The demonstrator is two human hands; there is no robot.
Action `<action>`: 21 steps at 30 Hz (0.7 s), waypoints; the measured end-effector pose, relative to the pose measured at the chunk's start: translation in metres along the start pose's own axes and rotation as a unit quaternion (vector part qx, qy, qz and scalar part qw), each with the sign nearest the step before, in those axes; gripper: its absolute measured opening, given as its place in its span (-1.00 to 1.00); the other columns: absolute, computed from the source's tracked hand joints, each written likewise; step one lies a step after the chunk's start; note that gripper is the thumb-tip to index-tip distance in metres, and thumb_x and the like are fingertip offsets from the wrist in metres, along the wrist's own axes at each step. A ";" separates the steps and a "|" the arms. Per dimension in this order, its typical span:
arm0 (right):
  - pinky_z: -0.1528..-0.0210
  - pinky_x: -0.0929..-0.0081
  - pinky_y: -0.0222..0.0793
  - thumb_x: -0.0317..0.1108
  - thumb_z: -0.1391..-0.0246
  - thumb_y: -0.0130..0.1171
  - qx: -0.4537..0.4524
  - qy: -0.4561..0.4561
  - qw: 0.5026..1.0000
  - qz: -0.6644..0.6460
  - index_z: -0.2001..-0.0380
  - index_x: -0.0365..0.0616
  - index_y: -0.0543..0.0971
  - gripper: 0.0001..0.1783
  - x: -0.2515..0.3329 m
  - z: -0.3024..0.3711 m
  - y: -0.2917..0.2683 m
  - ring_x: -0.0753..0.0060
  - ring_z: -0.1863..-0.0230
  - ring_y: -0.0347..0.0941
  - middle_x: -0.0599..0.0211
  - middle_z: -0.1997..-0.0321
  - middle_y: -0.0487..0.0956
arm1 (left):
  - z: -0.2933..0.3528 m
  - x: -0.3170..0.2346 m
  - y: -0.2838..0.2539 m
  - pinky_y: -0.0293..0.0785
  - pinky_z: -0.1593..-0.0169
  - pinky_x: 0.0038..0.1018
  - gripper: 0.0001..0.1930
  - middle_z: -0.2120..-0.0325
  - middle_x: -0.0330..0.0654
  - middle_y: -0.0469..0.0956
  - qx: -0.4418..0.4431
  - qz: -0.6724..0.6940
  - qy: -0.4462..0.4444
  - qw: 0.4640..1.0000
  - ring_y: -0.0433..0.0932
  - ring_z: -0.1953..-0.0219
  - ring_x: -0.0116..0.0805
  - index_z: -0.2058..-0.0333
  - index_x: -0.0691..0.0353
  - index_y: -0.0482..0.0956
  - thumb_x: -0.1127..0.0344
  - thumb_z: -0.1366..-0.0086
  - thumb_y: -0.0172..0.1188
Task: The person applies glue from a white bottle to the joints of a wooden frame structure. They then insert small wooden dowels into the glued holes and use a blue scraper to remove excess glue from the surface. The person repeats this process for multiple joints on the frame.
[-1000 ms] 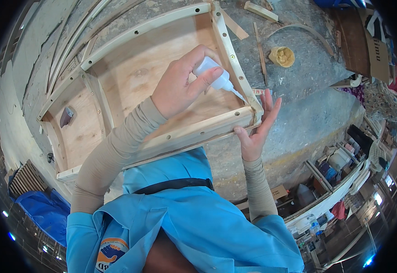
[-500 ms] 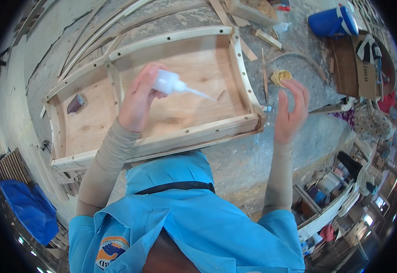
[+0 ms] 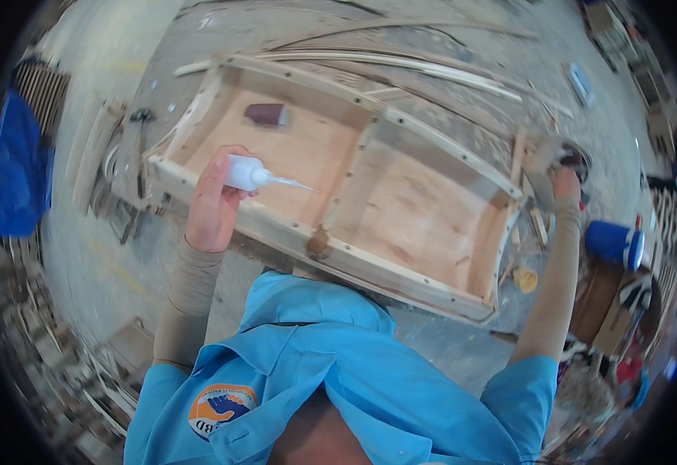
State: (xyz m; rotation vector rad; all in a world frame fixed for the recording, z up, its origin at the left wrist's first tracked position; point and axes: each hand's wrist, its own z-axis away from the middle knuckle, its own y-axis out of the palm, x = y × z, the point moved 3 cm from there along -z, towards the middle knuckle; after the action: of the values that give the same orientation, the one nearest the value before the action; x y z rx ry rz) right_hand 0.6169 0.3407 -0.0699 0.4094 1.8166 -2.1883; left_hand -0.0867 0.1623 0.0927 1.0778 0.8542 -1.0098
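My left hand (image 3: 213, 203) is wrapped round a white squeeze bottle (image 3: 244, 173) with a long thin nozzle pointing right. The bottle is tilted over the left compartment of a shallow curved wooden frame (image 3: 423, 139). Dark holes dot the frame's rim, and a crosspiece divides it. In that compartment lies a purplish-brown curled piece (image 3: 265, 115), like sandpaper. Far out to the right, my right hand (image 3: 565, 184) reaches to a pale container (image 3: 538, 167) with something dark at its edge. Blur hides its fingers and whether it grips anything.
Long wooden strips (image 3: 400, 60) lie on the floor behind the frame. A blue jug (image 3: 613, 245) and a yellow object (image 3: 524, 279) stand at the right. A hammer-like tool (image 3: 142, 124) lies at the left, near a blue sheet (image 3: 20, 170).
The view has swung round, so the frame appears turned. My right hand has gone from hovering beside the frame to the pale container. My left hand still holds the bottle.
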 end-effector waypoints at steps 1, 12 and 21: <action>0.24 0.08 0.48 -0.16 -0.10 0.06 -0.009 0.005 0.999 -0.031 0.27 -0.17 0.60 -0.69 -0.001 -0.004 0.003 -0.02 0.29 0.56 0.03 0.40 0.60 | 0.006 -0.003 -0.015 0.36 0.23 -0.50 -0.64 0.36 -0.22 0.44 -0.027 0.009 0.009 1.000 0.38 0.38 -0.45 0.13 0.25 0.39 0.04 -0.46 -0.16; 0.27 0.11 0.43 -0.24 -0.12 0.10 0.006 0.011 1.000 0.013 0.26 -0.11 0.58 -0.78 -0.020 0.008 -0.024 -0.05 0.36 0.54 0.04 0.43 0.60 | 0.042 -0.015 -0.101 0.36 0.24 -0.50 -0.64 0.31 -0.25 0.46 -0.138 0.023 0.049 0.989 0.33 0.38 -0.52 0.06 0.25 0.40 0.07 -0.46 -0.16; 0.26 0.58 0.38 -0.40 -0.21 0.06 -0.133 -0.033 0.861 -0.489 0.23 -0.27 0.50 -0.84 0.194 0.093 -0.216 0.57 0.34 0.47 0.34 0.37 0.53 | 0.023 -0.041 -0.209 0.35 0.25 -0.46 -0.62 0.47 -0.28 0.39 -0.166 0.095 0.085 0.978 0.32 0.43 -0.47 0.07 0.24 0.42 0.03 -0.45 -0.12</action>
State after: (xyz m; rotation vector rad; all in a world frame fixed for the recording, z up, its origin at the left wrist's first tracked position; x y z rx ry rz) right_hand 0.3515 0.2833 0.0683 -0.8335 2.5794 -2.3295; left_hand -0.2957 0.1181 0.0761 0.9459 0.9985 -0.5944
